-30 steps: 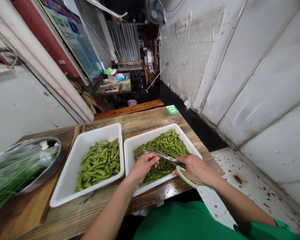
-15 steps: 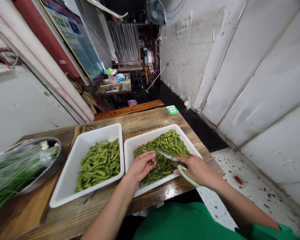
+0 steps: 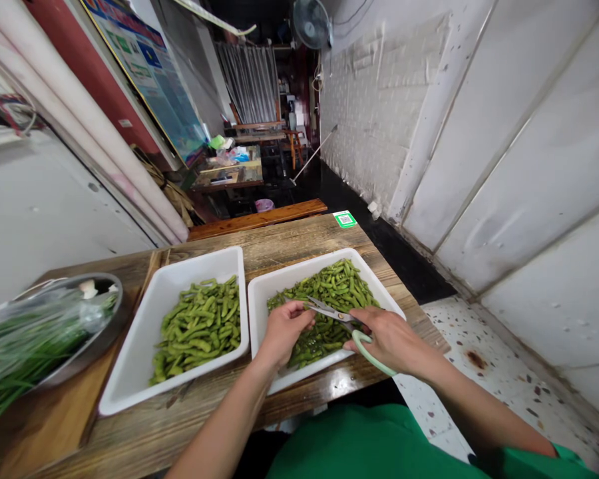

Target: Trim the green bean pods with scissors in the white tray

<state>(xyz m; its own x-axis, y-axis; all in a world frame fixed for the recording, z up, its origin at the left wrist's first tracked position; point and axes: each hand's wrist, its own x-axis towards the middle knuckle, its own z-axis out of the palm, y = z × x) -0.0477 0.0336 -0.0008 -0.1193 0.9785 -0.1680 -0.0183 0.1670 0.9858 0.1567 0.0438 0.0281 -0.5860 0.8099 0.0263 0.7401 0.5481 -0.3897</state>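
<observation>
My right hand [image 3: 392, 339] holds scissors [image 3: 367, 352] with pale green handles, their blades parted and pointing left at my left fingertips. Pinched closed, my left hand [image 3: 284, 332] grips what looks like a small green edamame pod [image 3: 307, 304] beside the blades; the fingers cover most of it. Both hands are above the right white tray [image 3: 260, 286], where a heap of edamame pods [image 3: 347, 283] lies. To the left stands another white tray [image 3: 172, 276] with plumper loose edamame pods [image 3: 199, 326].
A metal bowl [image 3: 122, 309] with bagged green stalks [image 3: 50, 339] sits at the left on a wooden board [image 3: 74, 412]. The wooden table [image 3: 289, 239] bears a green QR-code sticker [image 3: 345, 219] at its far corner. A bench [image 3: 259, 219] stands beyond.
My left fingers have closed from a looser curl into a pinch, with the hand turned more palm-down. The scissor blades have parted and moved slightly around the fingertips. The trays stay put.
</observation>
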